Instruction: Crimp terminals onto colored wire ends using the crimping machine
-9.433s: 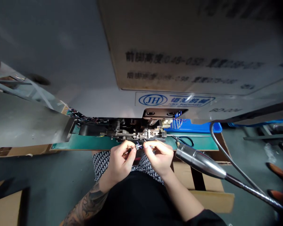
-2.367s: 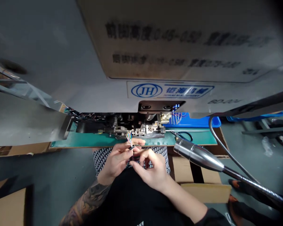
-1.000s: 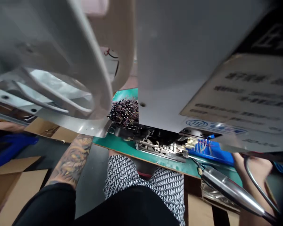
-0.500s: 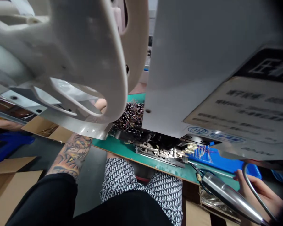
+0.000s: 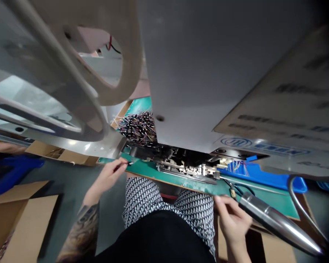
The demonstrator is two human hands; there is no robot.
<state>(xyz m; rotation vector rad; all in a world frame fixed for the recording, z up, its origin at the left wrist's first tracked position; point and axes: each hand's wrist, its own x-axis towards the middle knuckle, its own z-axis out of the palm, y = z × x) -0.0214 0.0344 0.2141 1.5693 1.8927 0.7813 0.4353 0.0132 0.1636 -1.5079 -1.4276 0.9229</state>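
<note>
Left hand (image 5: 111,176) out, right hand (image 5: 234,217) in.
Hidden behind the pale guard (image 5: 57,73) half a second ago, the left hand now shows at 8 o'clock, fingertips pinching a small dark piece (image 5: 130,163); the right hand moves from the lamp's (image 5: 279,223) 2 o'clock side to its 9 o'clock side, by the green table's (image 5: 142,171) edge.

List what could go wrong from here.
The left hand seems to hold a small dark piece only in its fingertips; it might slip and drop. The right hand is close beside the silver lamp and might bump it. Strands sticking out of the wire pile could snag.
</note>
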